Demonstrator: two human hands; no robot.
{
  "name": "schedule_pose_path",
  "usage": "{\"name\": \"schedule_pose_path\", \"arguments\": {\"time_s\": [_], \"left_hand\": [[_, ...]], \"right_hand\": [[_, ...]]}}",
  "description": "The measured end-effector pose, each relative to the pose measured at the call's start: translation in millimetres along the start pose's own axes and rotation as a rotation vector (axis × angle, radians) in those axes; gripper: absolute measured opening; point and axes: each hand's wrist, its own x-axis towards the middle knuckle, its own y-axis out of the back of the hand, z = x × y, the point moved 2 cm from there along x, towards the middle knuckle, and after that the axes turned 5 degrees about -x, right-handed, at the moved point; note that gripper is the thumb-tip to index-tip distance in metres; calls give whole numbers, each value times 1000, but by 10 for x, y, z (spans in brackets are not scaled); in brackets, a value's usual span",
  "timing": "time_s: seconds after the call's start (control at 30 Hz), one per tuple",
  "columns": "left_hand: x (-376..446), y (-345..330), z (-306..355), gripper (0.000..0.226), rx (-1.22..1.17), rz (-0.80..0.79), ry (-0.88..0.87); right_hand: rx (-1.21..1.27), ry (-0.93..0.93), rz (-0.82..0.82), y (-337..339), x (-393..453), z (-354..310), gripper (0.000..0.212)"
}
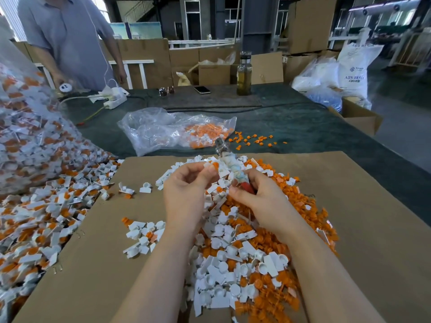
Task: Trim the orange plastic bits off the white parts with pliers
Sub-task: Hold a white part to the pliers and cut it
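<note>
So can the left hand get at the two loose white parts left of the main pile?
Probably yes: the white parts lie on open cardboard beside the left hand, but its fingers hold a part already.

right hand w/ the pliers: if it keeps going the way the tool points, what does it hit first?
The right hand aims the pliers up and away. First in line is probably the clear bag of orange-white parts on the green table; depth is unclear.
</note>
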Motion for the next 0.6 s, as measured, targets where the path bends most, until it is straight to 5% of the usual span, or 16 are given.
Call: {"name": "schedule_pose_path", "arguments": {"time_s": [0.27, 0.6], "left_hand": [[99, 140, 2, 4, -187, 46, 29], [109, 143, -1, 4, -158, 16, 19]], "right_hand": [[-180, 14, -177, 23, -36, -19, 31], [-309, 130, -91, -10, -36, -22, 14]]}}
